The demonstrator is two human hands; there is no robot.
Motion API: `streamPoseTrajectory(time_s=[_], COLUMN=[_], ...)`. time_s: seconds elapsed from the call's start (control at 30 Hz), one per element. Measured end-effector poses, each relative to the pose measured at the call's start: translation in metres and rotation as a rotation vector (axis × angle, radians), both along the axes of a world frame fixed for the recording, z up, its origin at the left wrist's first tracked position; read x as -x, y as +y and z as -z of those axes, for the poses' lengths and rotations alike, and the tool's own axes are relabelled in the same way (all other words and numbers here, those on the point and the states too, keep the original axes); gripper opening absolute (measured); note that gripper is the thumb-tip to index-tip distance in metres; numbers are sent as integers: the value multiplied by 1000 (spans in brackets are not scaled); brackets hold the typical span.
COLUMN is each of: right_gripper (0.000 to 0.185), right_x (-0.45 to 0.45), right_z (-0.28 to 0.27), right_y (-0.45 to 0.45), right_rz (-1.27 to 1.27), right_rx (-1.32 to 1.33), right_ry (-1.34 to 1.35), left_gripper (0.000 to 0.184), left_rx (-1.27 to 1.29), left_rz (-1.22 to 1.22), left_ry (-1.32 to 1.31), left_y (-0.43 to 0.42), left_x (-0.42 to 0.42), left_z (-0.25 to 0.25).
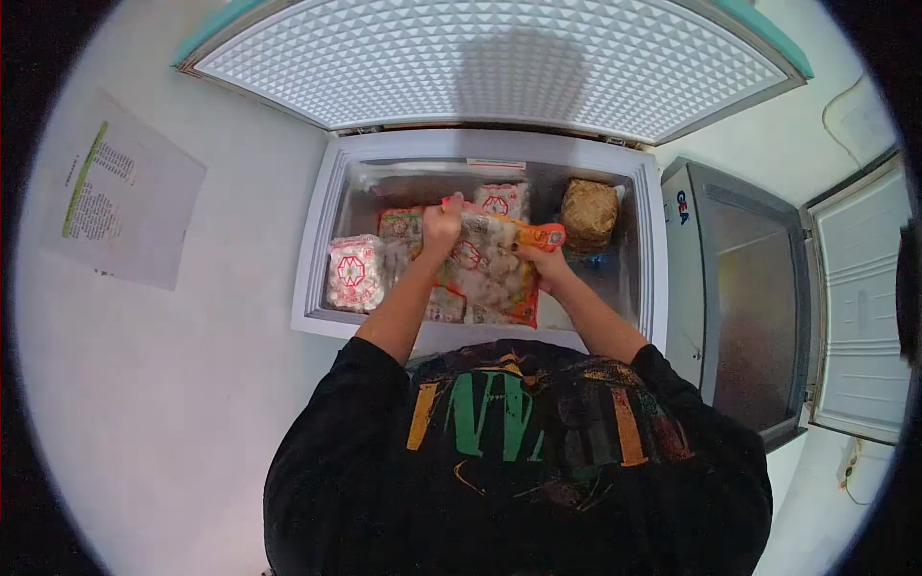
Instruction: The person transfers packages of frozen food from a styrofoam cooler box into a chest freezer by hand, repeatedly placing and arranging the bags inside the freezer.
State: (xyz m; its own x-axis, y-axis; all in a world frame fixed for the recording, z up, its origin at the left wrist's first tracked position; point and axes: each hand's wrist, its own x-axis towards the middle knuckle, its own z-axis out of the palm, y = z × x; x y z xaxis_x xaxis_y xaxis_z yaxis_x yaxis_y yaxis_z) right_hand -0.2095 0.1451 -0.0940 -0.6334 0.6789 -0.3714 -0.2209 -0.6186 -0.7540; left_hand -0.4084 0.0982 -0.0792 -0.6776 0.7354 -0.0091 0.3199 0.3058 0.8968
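Note:
Over the open chest freezer (312, 274), both hands grip a clear plastic bag of frozen food (492, 267) with orange edges and a red printed mark. My left hand (443, 226) is closed on its upper left corner. On the upper right edge, near an orange folded corner, my right hand (544, 261) is closed too. Beneath and behind the bag lie similar packs, partly hidden. A white pack with a red emblem (355, 273) rests at the freezer's left side, and another white pack (503, 200) sits at the back. What exactly the bag contains is not distinct.
A brown wrapped bundle (589, 213) is in the freezer's right part. The raised lid (499, 72) stands behind the freezer. A second grey freezer (749, 298) with its door open is to the right. A paper sheet (125, 187) is at the left.

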Motion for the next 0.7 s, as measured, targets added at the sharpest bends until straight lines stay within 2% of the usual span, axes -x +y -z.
streamPoseTrajectory(time_s=[0.13,0.27,0.33,0.37,0.43,0.5,0.53,0.6,0.63,0.67,0.7], right_gripper=[26,28,28,27,27,27,27,27,29,31,31], right_x=[20,25,20,18,19,20,19,20,21,23,24], right_z=[-8,19,16,14,15,19,22,20,12,5,1], right_y=[-6,-6,-8,-9,-9,-8,-6,-4,-5,-4,-2], right_rz=[111,207,205,200,213,223,236,249,259,269,269], right_rx=[-52,-224,-128,-30,-1,28,0,-30,83,196,193], right_ry=[-161,-230,-204,-180,-115,-48,-32,-11,23,58,62], left_gripper=[44,49,51,54,58,54,54,49,49,45,45], left_rx=[-116,19,75,142,204,303,300,-207,-209,-293,-376], left_rz=[-77,-166,-171,-120,-68,192,192,274,274,76,-123], left_ry=[38,210,266,214,165,-110,-107,-202,-199,-222,-244], left_y=[5,13,16,16,17,19,14,-7,-18,-30,-41], left_x=[4,0,0,1,12,31,33,31,29,27,23], left_z=[-4,-2,-8,-11,-11,-10,-12,-14,-13,-11,-9])
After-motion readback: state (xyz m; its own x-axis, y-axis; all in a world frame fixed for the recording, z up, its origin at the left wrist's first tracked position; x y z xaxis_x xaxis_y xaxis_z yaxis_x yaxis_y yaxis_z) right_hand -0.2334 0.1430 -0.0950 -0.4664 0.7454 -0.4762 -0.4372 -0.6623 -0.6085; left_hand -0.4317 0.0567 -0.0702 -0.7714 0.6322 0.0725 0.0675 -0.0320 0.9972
